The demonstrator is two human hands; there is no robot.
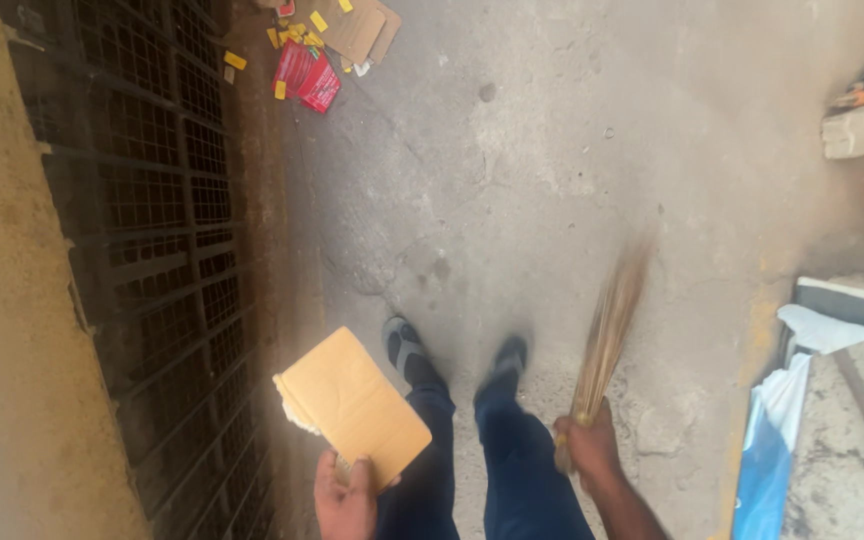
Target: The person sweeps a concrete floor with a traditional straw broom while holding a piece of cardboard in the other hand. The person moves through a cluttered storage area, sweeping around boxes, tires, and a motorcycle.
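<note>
The left hand [344,497] at about 7 o'clock in the view grips a flat piece of tan cardboard [352,405] by its near corner, thumb on top and fingers closed under it. The card slants up toward 11 o'clock, with a ragged white edge on its far left side. The right hand [586,446] at about 5 o'clock is closed in a fist around the bound end of a straw broom [607,330] — the bristles fan away toward 1 o'clock and are blurred.

Both things look light. The card looks thin and fairly stiff, but it would likely bow or crease if loaded far from the grip, so a hold nearer the middle of one edge would steady it better than the corner. The broom is likely stiff at the bundle and springy at the tips — the tied end is the place to hold it, as the hand does.

Between the hands are the person's legs and two dark shoes [404,343] on the concrete floor [552,150]. A metal grille [162,200] runs along the left at 9 o'clock. Red and yellow litter [307,72] with scrap card lies at 12 o'clock, well apart from the broom.
</note>
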